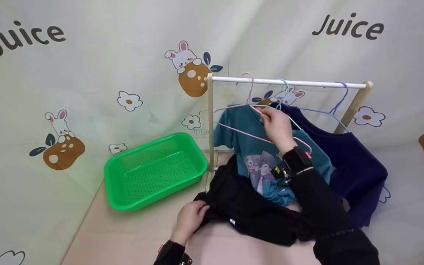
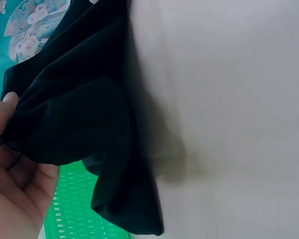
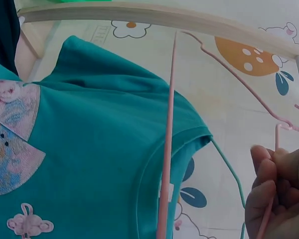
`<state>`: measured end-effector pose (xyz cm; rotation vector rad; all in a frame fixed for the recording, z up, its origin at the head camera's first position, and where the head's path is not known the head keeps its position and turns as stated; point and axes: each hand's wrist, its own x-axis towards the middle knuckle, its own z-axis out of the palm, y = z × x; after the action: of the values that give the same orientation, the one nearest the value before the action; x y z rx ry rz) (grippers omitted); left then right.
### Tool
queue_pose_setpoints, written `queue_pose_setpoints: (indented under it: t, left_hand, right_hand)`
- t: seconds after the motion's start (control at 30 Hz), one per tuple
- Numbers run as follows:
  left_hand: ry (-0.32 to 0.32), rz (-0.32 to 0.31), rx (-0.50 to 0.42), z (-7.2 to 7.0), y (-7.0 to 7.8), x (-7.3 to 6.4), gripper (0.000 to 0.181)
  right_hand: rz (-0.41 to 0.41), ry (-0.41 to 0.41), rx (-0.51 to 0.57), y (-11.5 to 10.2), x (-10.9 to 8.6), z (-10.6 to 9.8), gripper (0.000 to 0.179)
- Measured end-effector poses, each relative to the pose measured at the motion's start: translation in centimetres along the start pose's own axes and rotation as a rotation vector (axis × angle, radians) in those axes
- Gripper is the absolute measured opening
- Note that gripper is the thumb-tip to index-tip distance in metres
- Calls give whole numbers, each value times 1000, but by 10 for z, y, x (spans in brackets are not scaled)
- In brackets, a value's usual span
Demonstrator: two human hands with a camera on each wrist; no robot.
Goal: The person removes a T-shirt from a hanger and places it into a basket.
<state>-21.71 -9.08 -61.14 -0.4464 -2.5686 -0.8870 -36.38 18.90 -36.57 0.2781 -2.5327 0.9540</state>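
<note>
My left hand (image 1: 190, 221) pinches the edge of a black garment (image 1: 248, 209) bunched on the table in front of the rack; in the left wrist view the black cloth (image 2: 74, 109) hangs in folds from thumb and fingers. My right hand (image 1: 277, 127) holds a pink hanger (image 1: 239, 130) by its sloping arm near the neck, its hook over the rack's white rail (image 1: 307, 83). In the right wrist view the bare pink hanger (image 3: 170, 124) crosses in front of a teal T-shirt (image 3: 99, 144), and the fingers (image 3: 263, 199) curl round its wire.
The teal T-shirt hangs on a mint hanger (image 1: 283, 94), with a navy top (image 1: 359, 158) on a blue hanger (image 1: 339, 99) to its right. Left of the rack's wooden post (image 1: 210, 125) stands a green basket (image 1: 153, 198). A printed curtain (image 1: 105, 55) backs the table.
</note>
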Motion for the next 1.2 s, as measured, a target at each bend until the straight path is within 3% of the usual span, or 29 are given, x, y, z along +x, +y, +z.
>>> queue_pose_setpoints:
  t: [0.17, 0.3, 0.43, 0.53, 0.87, 1.1, 1.2]
  left_hand:
    - [-3, -6, 3, 4, 1, 0, 11]
    - [21, 13, 20, 11, 2, 2, 7]
    - [57, 23, 49, 24, 3, 5, 32]
    - [44, 3, 68, 34, 5, 7, 54]
    - [-92, -15, 137, 61, 15, 14, 98]
    - [-263, -134, 168, 78, 19, 11, 108]
    - [-306, -147, 219, 81, 20, 9, 105]
  right_hand:
    - [-54, -129, -11, 5, -6, 4, 31]
    - [-96, -180, -34, 10, -13, 3, 46]
    - [-141, -207, -68, 16, -21, 2, 59]
    - [-182, -207, -96, 21, -29, 2, 65]
    - [-309, -65, -171, 40, -63, 10, 79]
    - [-333, 2, -222, 54, -84, 12, 86]
    - [-316, 8, -237, 60, -90, 11, 90]
